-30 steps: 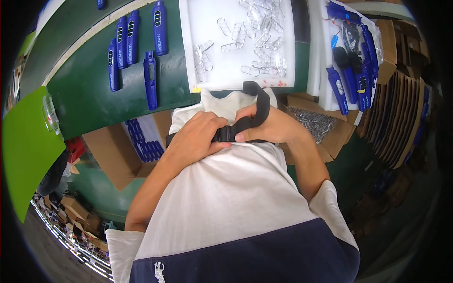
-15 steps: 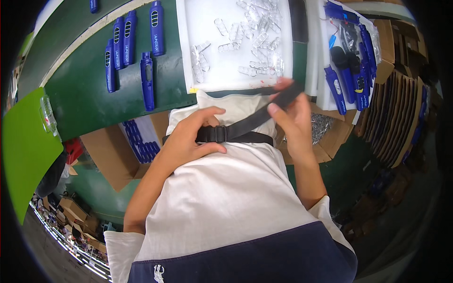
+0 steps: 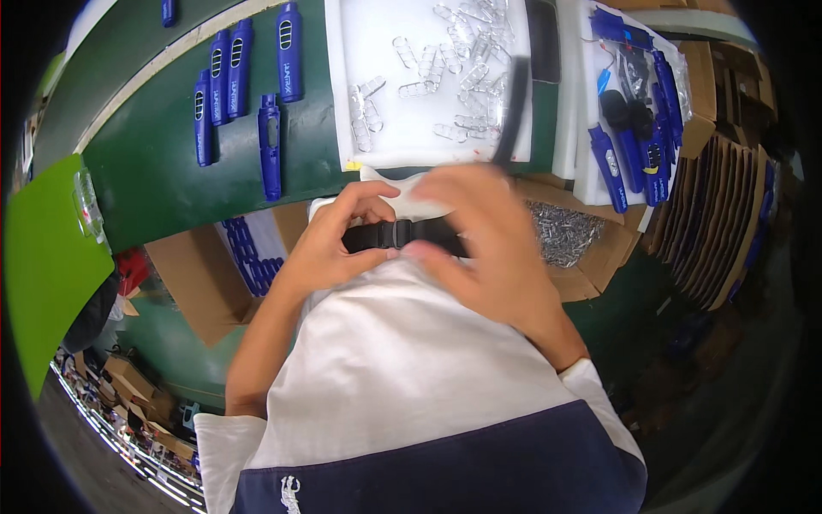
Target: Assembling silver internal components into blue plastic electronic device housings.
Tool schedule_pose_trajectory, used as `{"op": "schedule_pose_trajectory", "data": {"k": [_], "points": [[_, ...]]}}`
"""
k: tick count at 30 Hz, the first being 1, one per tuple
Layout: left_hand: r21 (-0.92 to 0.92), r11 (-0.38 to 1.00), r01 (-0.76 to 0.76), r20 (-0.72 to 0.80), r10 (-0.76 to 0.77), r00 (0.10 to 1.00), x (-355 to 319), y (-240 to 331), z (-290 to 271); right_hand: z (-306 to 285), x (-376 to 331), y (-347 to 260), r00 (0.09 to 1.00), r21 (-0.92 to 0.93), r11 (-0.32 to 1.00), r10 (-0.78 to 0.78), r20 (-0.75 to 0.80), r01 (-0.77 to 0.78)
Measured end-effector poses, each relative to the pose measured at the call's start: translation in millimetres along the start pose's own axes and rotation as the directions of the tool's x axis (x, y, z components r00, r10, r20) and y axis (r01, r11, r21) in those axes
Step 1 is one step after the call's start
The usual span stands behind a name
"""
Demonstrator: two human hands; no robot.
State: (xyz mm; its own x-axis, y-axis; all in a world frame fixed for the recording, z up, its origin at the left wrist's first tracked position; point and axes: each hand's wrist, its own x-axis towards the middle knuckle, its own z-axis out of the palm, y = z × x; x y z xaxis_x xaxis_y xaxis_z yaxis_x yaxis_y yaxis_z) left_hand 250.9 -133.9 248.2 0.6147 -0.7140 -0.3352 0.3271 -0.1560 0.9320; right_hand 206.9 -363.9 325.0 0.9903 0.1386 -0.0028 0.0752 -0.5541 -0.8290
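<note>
Light: bright and even from above, with no hard-edged shadows on the green table (image 3: 163,171).
Glare: the white tray (image 3: 360,128) is near overexposed; the clear plastic clips (image 3: 462,77) on it read faintly.
Motion blur: the right hand (image 3: 492,248) is smeared, and the free end of the black strap (image 3: 514,120) is a soft streak.
Sharpness: the left hand (image 3: 330,244) and the blue casings (image 3: 287,51) are crisp.
Distortion: fisheye bending curves the table edge and the cardboard stack (image 3: 719,223).
Vignette: black corners; the lower right is dim.
</note>
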Motion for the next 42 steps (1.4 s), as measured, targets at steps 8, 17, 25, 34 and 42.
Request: {"op": "schedule_pose_trajectory", "data": {"k": [8, 17, 25, 34, 42], "points": [[0.024, 0.999, -0.035, -0.151, 0.038, 0.988, -20.1, -14.2, 3.5, 39.2, 1.0, 35.5, 0.928, -0.046, 0.998, -0.03, 0.372, 0.05], [0.186, 0.978, -0.092, -0.083, 0.109, 0.991, -16.9, -5.4, 7.7, 32.9, 3.5, 48.4, 0.898, -0.07, 0.974, -0.169, 0.407, 0.215], [0.223, 0.937, -0.267, -0.071, 0.289, 0.955, -17.2, -17.0, 12.5, 29.9, 0.3, 58.1, 0.9, -0.045, 0.968, -0.213, 0.38, 0.248], [0.266, 0.919, -0.291, -0.057, 0.317, 0.947, -16.7, -15.5, 13.7, 18.8, -10.3, 62.0, 0.917, -0.025, 0.986, -0.144, 0.371, 0.165], [0.359, 0.926, -0.116, 0.039, 0.109, 0.993, -3.5, 13.4, 9.1, 18.5, -23.1, 54.7, 0.964, 0.098, 0.993, 0.037, 0.264, -0.065]]}}
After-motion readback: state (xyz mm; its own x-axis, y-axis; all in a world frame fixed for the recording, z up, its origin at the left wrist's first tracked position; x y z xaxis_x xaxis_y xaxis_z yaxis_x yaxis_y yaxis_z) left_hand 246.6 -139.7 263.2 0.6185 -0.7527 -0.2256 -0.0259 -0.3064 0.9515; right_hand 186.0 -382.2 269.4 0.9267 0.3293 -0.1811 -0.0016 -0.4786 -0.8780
